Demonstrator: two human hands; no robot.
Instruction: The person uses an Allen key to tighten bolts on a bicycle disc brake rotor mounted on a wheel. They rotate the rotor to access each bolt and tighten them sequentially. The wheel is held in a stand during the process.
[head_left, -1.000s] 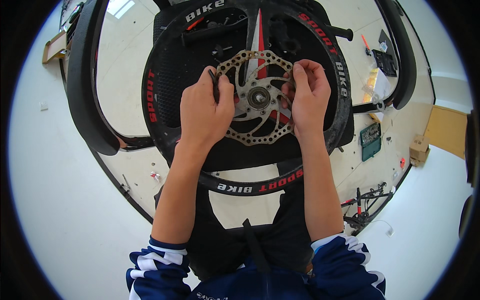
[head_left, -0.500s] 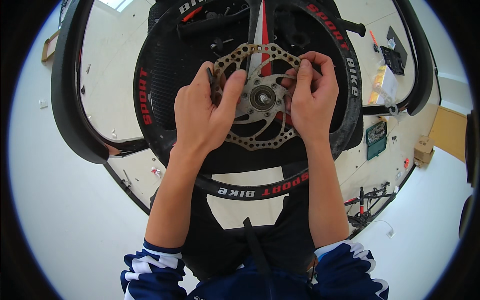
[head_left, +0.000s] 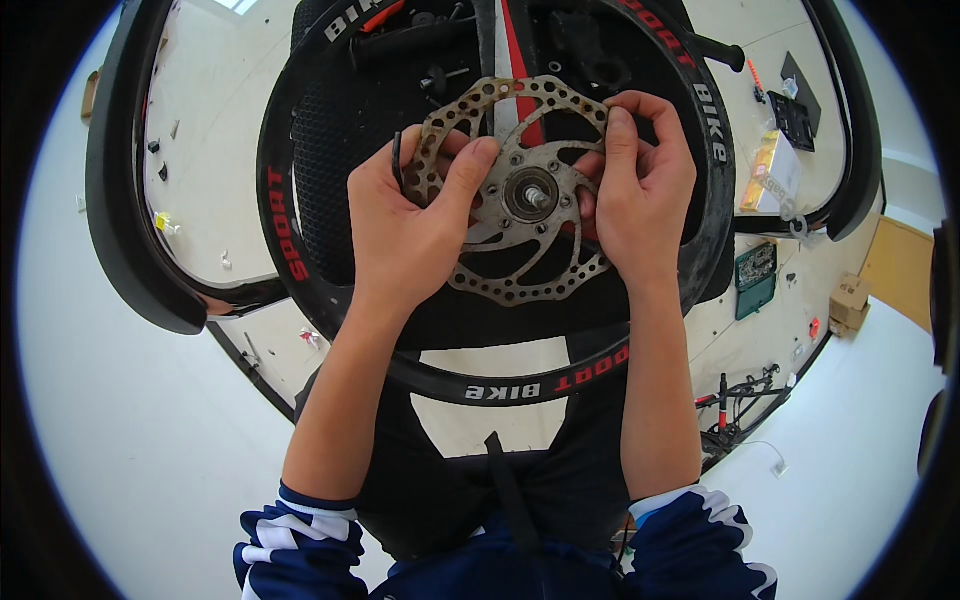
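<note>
A bicycle wheel [head_left: 425,374] with a black rim and red and white markings lies flat in front of me. A perforated brake disc [head_left: 513,292], stained brown along part of its edge, sits at its hub around a threaded axle [head_left: 537,198]. My left hand [head_left: 405,235] is closed round the disc's left edge, thumb on top. A thin dark rod [head_left: 397,160], perhaps a hex key, shows by its fingers. On the opposite side my right hand [head_left: 645,205] pinches the disc's right edge between thumb and fingers; some fingertips are hidden beneath the disc.
The wheel rests on a black chair seat between two armrests [head_left: 115,200] [head_left: 850,180]. Behind the disc lie small dark parts [head_left: 437,80]. On the floor at right are an open green case [head_left: 756,280], a cardboard box [head_left: 850,298] and a bike frame [head_left: 728,410].
The wheel has turned a little, its near rim markings shifting right. Both hands stay on the disc; my right hand has moved slightly right. The dark rod shows more clearly.
</note>
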